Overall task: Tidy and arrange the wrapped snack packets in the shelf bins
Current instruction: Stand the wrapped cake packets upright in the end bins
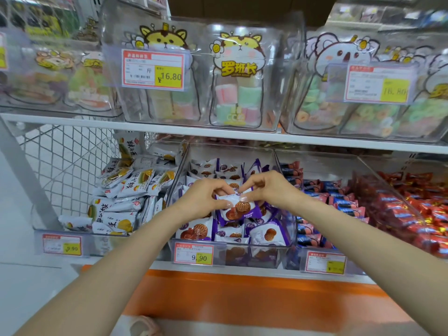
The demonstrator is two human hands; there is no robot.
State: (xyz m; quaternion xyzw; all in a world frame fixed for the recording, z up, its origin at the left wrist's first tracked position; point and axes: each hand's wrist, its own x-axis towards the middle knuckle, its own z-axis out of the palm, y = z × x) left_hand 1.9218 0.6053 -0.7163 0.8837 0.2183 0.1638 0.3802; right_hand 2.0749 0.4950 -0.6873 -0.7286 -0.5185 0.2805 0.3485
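Observation:
A purple-and-white waffle snack packet (238, 208) is held over the middle clear bin (244, 257) on the lower shelf. My left hand (206, 198) pinches its top edge from the left, and my right hand (265, 187) pinches the same edge from the right. Several more purple waffle packets (266, 235) lie loosely piled in that bin, some upright at the back. The left bin holds white-and-yellow packets (126, 185). The right bin holds blue-and-pink packets (337, 197).
Red wrapped snacks (412, 209) fill the far right bin. The upper shelf (169, 128) carries clear tubs of marshmallow candy (238, 98) with price tags. A white wire mesh panel (65, 161) closes the left side. An orange ledge (242, 294) runs below the bins.

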